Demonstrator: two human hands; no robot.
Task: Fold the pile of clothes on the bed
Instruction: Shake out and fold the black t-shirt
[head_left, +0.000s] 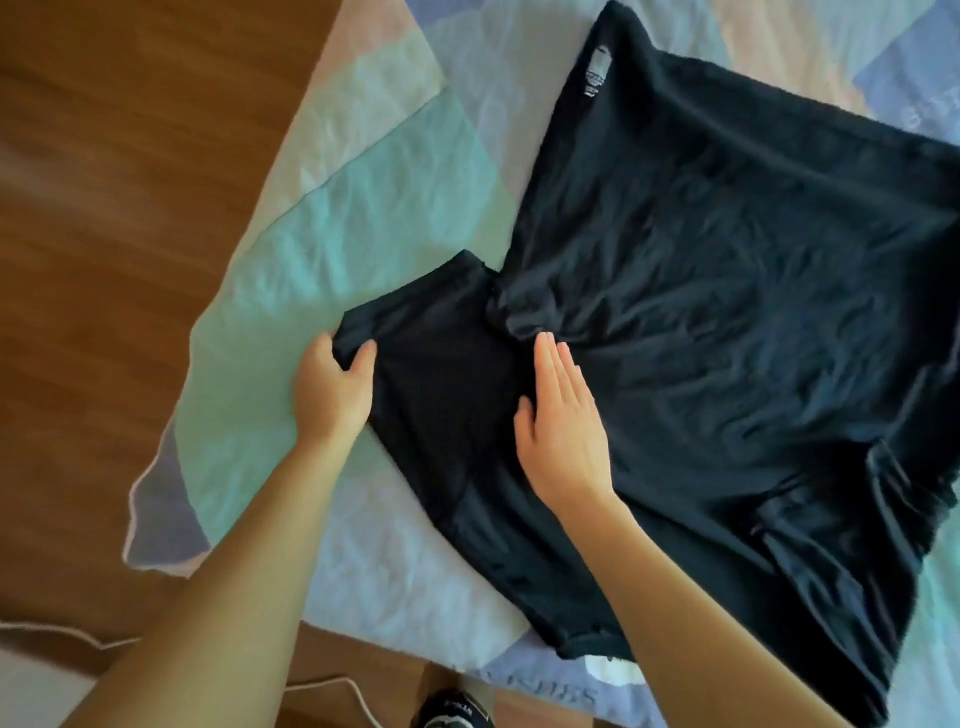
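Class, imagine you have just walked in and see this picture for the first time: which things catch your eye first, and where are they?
A large black T-shirt dominates, spread flat across the pastel patchwork bedcover from centre to right. At lower centre two bare arms reach in: the left hand grips the end of the shirt's sleeve, while the right hand lies flat on the cloth beside it. Brown wooden floor fills the left side.

Black T-shirt (727, 291) flat on bedspread (363, 208), left hand (332, 384) pinching its sleeve (right hand (563, 421) flat alongside).
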